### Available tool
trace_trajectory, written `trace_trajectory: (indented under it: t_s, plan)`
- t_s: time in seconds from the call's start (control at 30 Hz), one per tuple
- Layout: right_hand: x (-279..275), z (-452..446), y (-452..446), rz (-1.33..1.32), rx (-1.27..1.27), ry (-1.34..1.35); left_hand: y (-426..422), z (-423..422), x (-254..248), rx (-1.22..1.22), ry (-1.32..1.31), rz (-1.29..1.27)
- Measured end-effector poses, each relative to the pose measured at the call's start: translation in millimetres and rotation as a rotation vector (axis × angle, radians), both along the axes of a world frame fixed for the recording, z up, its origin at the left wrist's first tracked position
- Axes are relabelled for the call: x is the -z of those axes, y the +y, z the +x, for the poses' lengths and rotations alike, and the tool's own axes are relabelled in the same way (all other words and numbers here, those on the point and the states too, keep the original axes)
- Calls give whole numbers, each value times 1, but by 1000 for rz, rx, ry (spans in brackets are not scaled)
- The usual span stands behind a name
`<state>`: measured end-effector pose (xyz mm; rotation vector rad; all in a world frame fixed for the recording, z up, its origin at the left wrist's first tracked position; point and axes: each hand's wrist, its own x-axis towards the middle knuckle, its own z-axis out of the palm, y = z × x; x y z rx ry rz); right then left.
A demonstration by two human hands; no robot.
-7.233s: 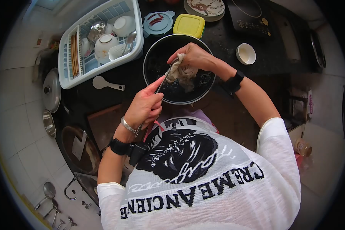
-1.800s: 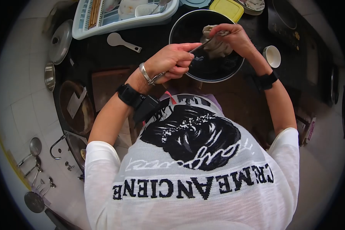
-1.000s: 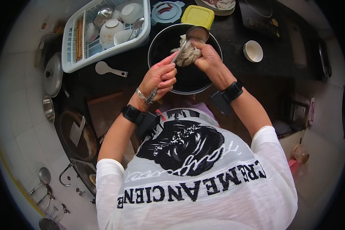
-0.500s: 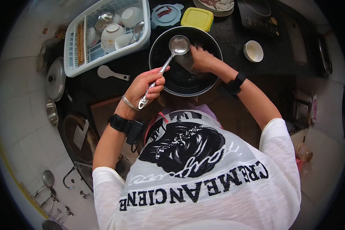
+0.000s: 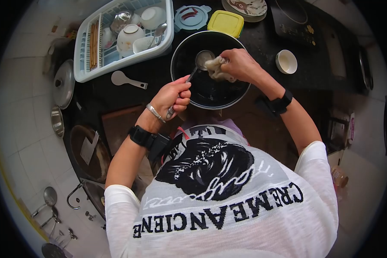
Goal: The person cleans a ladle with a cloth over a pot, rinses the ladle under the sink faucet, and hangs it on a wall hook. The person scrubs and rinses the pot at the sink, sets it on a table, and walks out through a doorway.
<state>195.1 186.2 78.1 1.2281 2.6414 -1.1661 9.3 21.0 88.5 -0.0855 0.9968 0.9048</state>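
My left hand [image 5: 172, 99] is closed round the handle of a metal ladle [image 5: 204, 59]. The ladle's bowl is over the inside of a large black pot [image 5: 175, 79] with a pale rim. My right hand [image 5: 238, 64] pinches a wet, crumpled off-white cloth [image 5: 218, 69] beside the ladle's bowl, above the right part of the pot. The cloth's near end seems to touch or overlap the edge of the ladle's bowl. Dark liquid seems to lie in the pot.
A blue dish rack [image 5: 79, 58] with bowls and chopsticks stands upper left, a white rice paddle [image 5: 129, 80] below it. A yellow-lidded box [image 5: 225, 23] and a blue lid [image 5: 191, 18] lie behind the pot. A small white bowl [image 5: 286, 62] stands at right.
My right hand has risen out of the pot with the cloth now visible in its fingers. The ladle's bowl has moved slightly down and toward the cloth.
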Motion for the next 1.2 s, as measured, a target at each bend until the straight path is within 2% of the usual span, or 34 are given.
trace_trajectory:
  t_s: [0.03, 0.07, 0.13, 0.2, 0.33, 0.4, 0.43, 0.6, 0.7, 0.83, 0.9, 1.03, 1.2]
  plan:
    - [4, -2, -5, -37, 116, 57, 2, 3, -2, 29, 37, 2]
    - [15, -5, -8, -35, 121, 57, 4, 7, -5, 34, 36, 4]
    - [44, -11, -18, 242, 318, 311, 7, 12, -13, 92, 99, 30]
    - [59, -16, -25, 219, 353, 330, 8, 14, -17, 100, 97, 4]
    - [59, -19, -31, 257, 323, 313, 4, 16, -24, 123, 135, -1]
    - [47, -18, -28, 276, 152, 213, 6, 16, -28, 125, 115, 19]
    - [46, -17, -27, 275, 154, 213, 6, 16, -29, 122, 95, 42]
    - [52, -16, -22, 411, -207, 132, 0, 19, -20, 104, 85, 15]
    - [59, -9, -25, 424, -334, 172, -3, 18, -9, 103, 48, 12]
    - [50, -2, -29, 308, -319, 148, 0, 14, -3, 86, 32, 16]
    - [44, -3, -36, 225, -284, 318, 6, 10, -3, 75, 23, 20]
    - [28, -11, -60, 143, -237, 417, 15, 3, -6, 82, 24, 30]
    - [48, -14, -42, 332, -172, 370, 10, 12, -19, 120, 78, 53]
